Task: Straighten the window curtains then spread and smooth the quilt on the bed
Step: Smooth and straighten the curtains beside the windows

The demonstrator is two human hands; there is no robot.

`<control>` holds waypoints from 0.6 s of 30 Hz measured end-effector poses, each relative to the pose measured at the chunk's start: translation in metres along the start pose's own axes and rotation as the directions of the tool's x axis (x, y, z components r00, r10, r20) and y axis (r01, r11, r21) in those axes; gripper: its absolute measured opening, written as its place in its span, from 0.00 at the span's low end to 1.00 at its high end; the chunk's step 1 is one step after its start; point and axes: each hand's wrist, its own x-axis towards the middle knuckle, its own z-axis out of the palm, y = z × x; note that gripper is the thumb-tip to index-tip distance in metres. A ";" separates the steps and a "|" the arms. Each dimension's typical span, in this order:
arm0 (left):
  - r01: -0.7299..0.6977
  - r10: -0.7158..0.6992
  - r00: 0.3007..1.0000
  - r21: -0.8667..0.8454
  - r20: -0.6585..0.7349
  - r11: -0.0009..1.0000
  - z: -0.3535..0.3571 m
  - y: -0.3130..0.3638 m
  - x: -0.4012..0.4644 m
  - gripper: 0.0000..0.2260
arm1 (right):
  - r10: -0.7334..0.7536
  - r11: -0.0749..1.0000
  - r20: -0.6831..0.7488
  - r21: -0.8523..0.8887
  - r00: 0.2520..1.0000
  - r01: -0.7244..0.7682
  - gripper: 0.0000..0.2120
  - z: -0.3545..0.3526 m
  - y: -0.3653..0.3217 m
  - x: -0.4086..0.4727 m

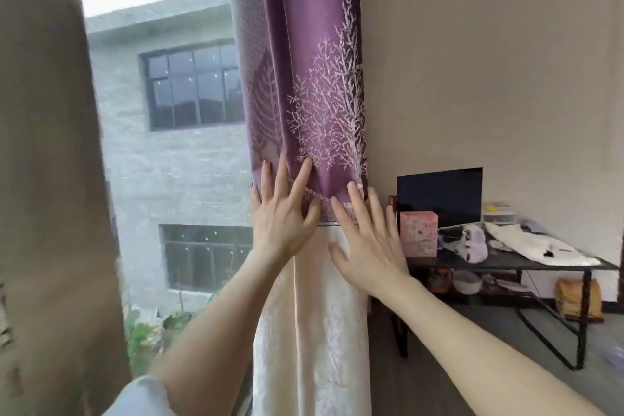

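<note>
Both the left hand (282, 213) and the right hand (366, 240) lay flat, fingers spread, gripping nothing, on the curtain (304, 94); its cloth looked soft, light and slippery, best pinched at its side edges.

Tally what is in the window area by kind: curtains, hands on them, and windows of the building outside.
Curtains: 2, the purple and cream curtain and a beige curtain
Hands: 2, left hand, right hand
Windows on the building outside: 2
Total: 6
</note>
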 end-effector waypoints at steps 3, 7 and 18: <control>-0.023 0.023 1.000 -0.001 -0.010 1.000 0.056 -0.008 0.043 0.31 | 0.017 0.999 -0.076 0.037 0.997 -0.014 0.35 0.035 0.037 0.048; -0.038 0.036 0.997 -0.036 -0.065 0.999 0.136 -0.015 0.100 0.32 | 0.012 0.994 -0.161 0.111 0.987 0.006 0.35 0.090 0.094 0.112; -0.019 0.013 0.985 -0.036 -0.171 0.999 0.323 -0.041 0.291 0.31 | -0.117 0.901 -0.257 0.378 0.959 0.211 0.37 0.228 0.230 0.318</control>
